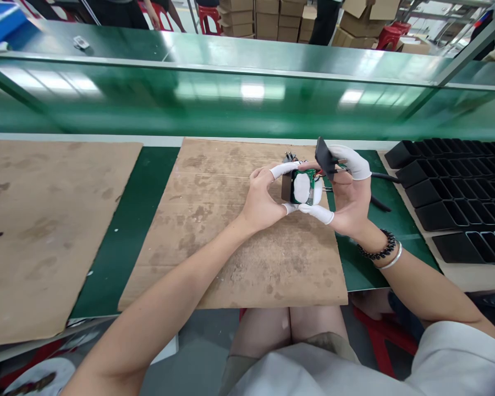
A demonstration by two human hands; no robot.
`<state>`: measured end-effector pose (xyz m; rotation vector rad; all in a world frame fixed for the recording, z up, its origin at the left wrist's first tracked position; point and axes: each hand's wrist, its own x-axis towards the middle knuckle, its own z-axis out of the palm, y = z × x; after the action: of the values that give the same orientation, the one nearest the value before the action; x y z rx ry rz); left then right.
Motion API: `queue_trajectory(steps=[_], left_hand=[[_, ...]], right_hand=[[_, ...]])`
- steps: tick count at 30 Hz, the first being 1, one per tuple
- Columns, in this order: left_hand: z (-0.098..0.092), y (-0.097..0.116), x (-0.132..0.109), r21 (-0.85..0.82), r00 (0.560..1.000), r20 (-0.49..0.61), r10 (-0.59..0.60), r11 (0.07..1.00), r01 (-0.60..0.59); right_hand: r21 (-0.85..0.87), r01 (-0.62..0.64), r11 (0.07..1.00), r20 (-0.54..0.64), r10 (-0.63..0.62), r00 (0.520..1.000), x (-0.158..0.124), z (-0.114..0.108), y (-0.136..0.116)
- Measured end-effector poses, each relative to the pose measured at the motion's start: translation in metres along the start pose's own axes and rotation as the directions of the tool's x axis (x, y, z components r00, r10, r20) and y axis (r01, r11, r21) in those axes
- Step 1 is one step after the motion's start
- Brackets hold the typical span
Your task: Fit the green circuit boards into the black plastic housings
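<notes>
My left hand (263,199) is closed round a small black case (287,187), white covers on its fingertips. Out of the case's right side sticks a green circuit board (312,175) with a white pad (301,188) on its face. My right hand (350,193) pinches a black end cover (325,157) in its upper fingers, tilted and apart from the case. Its thumb, in a white finger cot (318,213), touches the lower edge of the board. Thin wires run between board and cover. Beyond the case a plug with metal prongs (289,157) partly shows.
Brown cardboard (231,247) covers the work surface under my hands. Rows of black cases (449,212) stand at right, with a black cable (381,204) near my wrist. A second cardboard sheet (45,236) lies left. Behind runs a green conveyor (214,47) with a metal rail.
</notes>
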<state>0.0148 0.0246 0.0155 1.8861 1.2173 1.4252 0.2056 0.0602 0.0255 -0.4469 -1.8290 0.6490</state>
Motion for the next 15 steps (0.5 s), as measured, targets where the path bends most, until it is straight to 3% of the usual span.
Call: queue_trajectory(steps=[11, 15], left_hand=[[0.0018, 0.0038, -0.0004, 0.036, 1.0, -0.004, 0.01, 0.999, -0.01], [0.0017, 0.0034, -0.0008, 0.05, 1.0, -0.011, 0.002, 0.999, -0.001]], right_hand=[[0.021, 0.009, 1.0, 0.028, -0.009, 1.0, 0.0001, -0.0027, -0.0044], [-0.043, -0.008, 0.999, 0.017, 0.009, 1.0, 0.0007, -0.0028, -0.0048]])
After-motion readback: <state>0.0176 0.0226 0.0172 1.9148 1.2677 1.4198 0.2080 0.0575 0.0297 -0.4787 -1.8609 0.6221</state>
